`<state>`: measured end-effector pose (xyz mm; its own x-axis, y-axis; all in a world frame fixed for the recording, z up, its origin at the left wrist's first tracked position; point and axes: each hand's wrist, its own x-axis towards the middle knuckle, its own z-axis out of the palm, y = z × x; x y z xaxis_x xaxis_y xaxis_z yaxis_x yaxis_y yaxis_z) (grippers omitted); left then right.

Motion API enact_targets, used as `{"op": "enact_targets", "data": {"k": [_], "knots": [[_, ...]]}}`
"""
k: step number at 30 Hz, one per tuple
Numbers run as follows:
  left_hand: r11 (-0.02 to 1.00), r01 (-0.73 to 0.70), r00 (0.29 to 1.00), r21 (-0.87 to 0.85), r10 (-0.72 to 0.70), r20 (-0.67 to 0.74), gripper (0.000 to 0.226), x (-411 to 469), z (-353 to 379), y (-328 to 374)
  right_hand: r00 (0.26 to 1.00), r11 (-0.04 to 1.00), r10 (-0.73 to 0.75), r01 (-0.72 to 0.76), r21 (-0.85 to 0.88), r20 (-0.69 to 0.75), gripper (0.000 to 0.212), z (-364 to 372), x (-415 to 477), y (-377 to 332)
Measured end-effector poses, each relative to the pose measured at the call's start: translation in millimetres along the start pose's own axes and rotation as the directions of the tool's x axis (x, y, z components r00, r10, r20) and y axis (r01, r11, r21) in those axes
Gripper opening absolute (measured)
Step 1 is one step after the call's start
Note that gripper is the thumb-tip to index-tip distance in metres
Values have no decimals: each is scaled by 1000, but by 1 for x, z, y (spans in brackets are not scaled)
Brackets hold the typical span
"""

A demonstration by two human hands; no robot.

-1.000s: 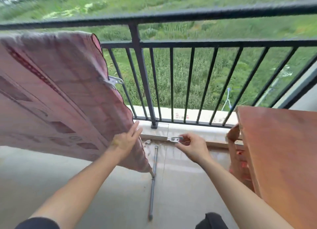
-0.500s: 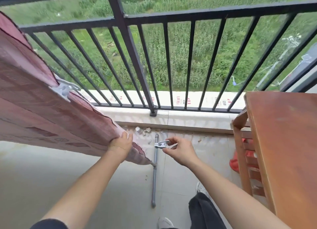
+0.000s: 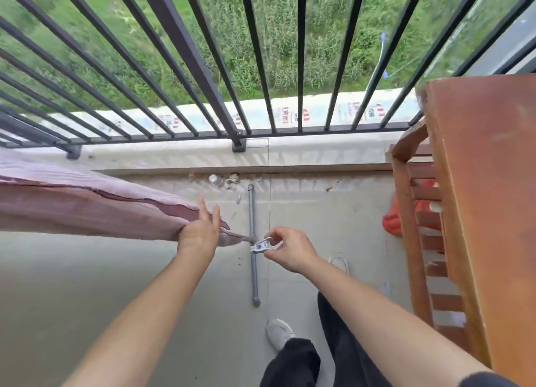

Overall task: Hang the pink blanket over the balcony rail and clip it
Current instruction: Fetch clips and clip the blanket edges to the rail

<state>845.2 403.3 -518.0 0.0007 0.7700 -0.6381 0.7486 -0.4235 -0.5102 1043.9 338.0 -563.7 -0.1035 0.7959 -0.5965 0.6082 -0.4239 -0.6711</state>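
Note:
The pink blanket [image 3: 87, 209] hangs in from the left, its lower edge stretched towards the middle of the view. My left hand [image 3: 200, 230] grips that lower edge near its corner, fingers spread over the cloth. My right hand [image 3: 287, 250] pinches a small white clip [image 3: 261, 245] just right of the blanket's corner tip; clip and cloth are a little apart. The black balcony rail [image 3: 185, 47] with its vertical bars fills the top of the view; its top bar is out of sight.
A grey pipe [image 3: 253, 241] lies on the concrete floor under my hands. A reddish wooden table [image 3: 487, 201] stands at the right, a red cloth [image 3: 391, 221] beneath it. Small debris [image 3: 223, 180] lies by the ledge. My white shoe [image 3: 278, 331] is below.
The view has tilted down, so the rail's top bar and the clip fixed on the blanket have left the frame. Both hands stayed close together at the blanket's lower corner.

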Motion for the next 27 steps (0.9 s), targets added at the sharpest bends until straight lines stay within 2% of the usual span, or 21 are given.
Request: {"op": "enact_targets", "data": {"k": [3,6,13,17,19,22,24,26,27], "knots": [[995,47,994,87,-38,-102,53,4,-2,7,1000,1000,17,-17,-8,12,30,6,5,9],[998,58,992,34,-54,-112,36,1,-5,4,1000,1000,22,-23,4,12,32,7,10,10],[999,55,997,5,-54,-51,30,-4,-9,-1,999,996,33,-33,86,-1,35,9,25,9],[999,29,991,35,-24,-135,31,-3,-7,10,999,994,42,-42,104,6,36,14,28,14],[996,-11,984,92,27,-177,33,-3,-11,15,999,994,52,-52,97,8,35,17,28,20],[946,-100,961,308,172,-217,38,0,-22,13,998,994,64,-65,92,17,35,21,25,27],[906,-16,976,423,106,-190,50,2,-27,4,998,993,67,-68,94,18,35,23,24,28],[894,82,993,440,-36,-113,58,2,-34,-8,998,993,61,-62,97,19,35,24,23,28],[899,111,993,423,-90,-71,53,1,-38,-14,998,993,59,-60,101,17,35,23,23,27]]}}
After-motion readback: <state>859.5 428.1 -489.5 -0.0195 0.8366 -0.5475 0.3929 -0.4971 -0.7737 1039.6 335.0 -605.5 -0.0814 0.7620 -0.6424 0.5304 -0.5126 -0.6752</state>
